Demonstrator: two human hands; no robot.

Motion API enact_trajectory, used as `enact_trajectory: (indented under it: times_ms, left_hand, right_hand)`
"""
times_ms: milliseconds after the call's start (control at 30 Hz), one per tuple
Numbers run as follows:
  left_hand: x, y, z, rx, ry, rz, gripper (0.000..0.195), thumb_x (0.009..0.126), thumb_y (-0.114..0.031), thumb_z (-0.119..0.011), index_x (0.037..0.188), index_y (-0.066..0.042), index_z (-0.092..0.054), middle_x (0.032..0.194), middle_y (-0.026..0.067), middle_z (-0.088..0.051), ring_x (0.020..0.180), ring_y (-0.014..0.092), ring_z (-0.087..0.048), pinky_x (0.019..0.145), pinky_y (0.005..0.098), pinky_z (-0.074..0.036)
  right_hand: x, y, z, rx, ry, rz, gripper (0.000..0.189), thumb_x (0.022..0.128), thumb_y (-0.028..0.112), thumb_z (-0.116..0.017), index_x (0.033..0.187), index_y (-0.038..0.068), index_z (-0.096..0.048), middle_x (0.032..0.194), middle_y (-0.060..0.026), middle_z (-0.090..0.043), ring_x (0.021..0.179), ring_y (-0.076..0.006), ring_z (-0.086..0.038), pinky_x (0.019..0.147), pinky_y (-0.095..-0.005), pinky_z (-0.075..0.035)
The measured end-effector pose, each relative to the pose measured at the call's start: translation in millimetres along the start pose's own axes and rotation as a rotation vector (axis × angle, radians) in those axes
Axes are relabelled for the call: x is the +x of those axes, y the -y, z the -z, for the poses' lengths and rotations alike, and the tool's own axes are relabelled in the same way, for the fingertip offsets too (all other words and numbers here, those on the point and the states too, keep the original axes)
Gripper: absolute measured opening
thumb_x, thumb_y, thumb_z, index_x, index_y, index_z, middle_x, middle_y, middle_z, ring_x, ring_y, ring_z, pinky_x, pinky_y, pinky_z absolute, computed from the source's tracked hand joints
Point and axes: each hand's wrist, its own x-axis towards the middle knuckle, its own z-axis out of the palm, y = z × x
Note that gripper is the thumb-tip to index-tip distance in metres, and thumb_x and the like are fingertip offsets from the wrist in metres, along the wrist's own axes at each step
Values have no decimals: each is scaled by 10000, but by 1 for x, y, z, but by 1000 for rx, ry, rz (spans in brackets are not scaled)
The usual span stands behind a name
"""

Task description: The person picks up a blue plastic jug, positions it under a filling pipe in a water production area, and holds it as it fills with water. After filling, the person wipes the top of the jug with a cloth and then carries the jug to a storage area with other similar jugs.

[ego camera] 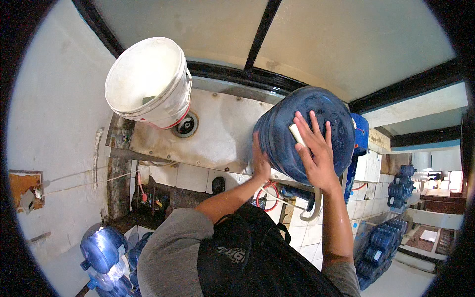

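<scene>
A large blue plastic water jug (276, 122) lies tilted at the right end of a stained metal-topped counter (219, 130), its round base turned up towards me. My right hand (317, 152) lies spread against that base, with a small whitish piece (297, 134) between the palm and the plastic. Against the jug's left side rests my left hand (261, 159), its fingers partly hidden and blurred. The neck of the jug is out of sight. At the counter's left stands a white plastic bucket (182, 91) with a dark green piece (148, 99) in it.
Beside the bucket a round drain-like fitting (185, 124) is set in the counter. A glass partition with black framing rises behind. Below hang a red hose loop (268, 211) and a pale hose (315, 211). More blue jugs stand at lower left (102, 248) and right (378, 248).
</scene>
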Motion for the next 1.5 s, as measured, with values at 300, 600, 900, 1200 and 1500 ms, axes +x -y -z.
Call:
enact_trajectory:
  times_ms: [300, 600, 900, 1200, 1500]
  left_hand:
    - [136, -72, 22, -713, 499, 447, 546, 1091, -405, -464, 1438, 6, -555, 1432, 142, -615, 1269, 231, -623, 1116, 354, -462]
    - [-2, 29, 1, -460, -15, 20, 831, 1052, -615, -428, 1621, -27, -280, 1623, 171, -373, 1482, 294, -390, 1227, 413, -314]
    - [95, 42, 16, -403, 190, 147, 608, 1092, -407, -457, 1549, -6, -451, 1567, 179, -490, 1441, 286, -472, 1215, 380, -331]
    - [96, 14, 7, -471, 186, 155, 609, 1107, -392, -417, 1562, 12, -433, 1593, 167, -468, 1469, 260, -440, 1250, 352, -269]
    - [110, 49, 9, -754, 254, 411, 536, 1099, -339, -464, 1533, -25, -465, 1500, 130, -552, 1324, 246, -573, 1138, 374, -450]
  right_hand:
    - [0, 2, 3, -29, 19, -16, 536, 1040, 249, -512, 1572, 188, -488, 1651, -43, -438, 1589, -342, -259, 1274, -593, -10]
    - [-1, 1, -1, -8, 20, -6, 544, 1026, 254, -536, 1565, 184, -498, 1652, -36, -438, 1589, -350, -259, 1271, -601, -4]
    - [5, 11, -8, 75, 45, 61, 534, 952, 211, -616, 1486, 193, -604, 1614, -17, -495, 1598, -368, -225, 1262, -611, 66]
    - [7, 0, -16, 72, -111, -30, 566, 1007, 125, -510, 1569, 79, -465, 1669, -143, -384, 1590, -355, -250, 1287, -558, -66]
    - [8, 1, -1, 86, 40, 26, 588, 982, 88, -530, 1563, 39, -453, 1685, -181, -337, 1593, -376, -225, 1292, -531, -90]
